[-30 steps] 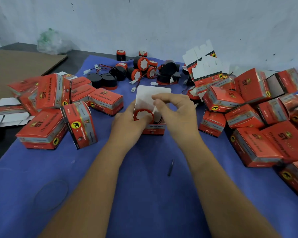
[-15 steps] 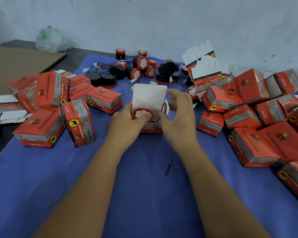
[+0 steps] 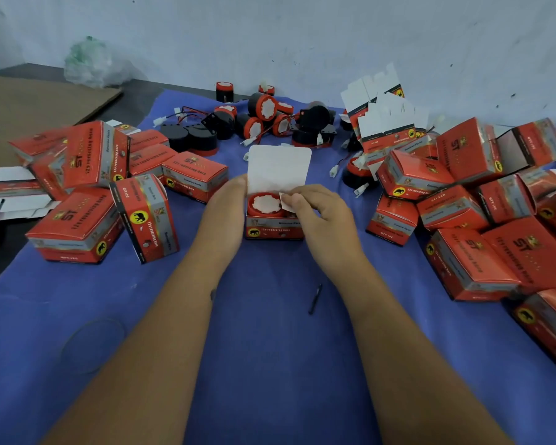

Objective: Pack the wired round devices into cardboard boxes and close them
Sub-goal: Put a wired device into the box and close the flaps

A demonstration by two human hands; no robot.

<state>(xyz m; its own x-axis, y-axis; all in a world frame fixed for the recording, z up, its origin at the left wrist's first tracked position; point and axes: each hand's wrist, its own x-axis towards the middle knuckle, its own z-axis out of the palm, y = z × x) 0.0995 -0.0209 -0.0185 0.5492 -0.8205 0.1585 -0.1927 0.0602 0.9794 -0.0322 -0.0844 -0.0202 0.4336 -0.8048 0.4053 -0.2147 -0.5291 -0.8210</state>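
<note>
Small red printed cardboard box between grips, red-rimmed round device seated inside. Right grip pinching white side flap; left grip flat against box wall. Thin card likely light, creases easily: take flaps at edges.

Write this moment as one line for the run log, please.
step: closing box | device: inside | lid: up | left hand: steadies box side | right hand: folds side flap in
</note>
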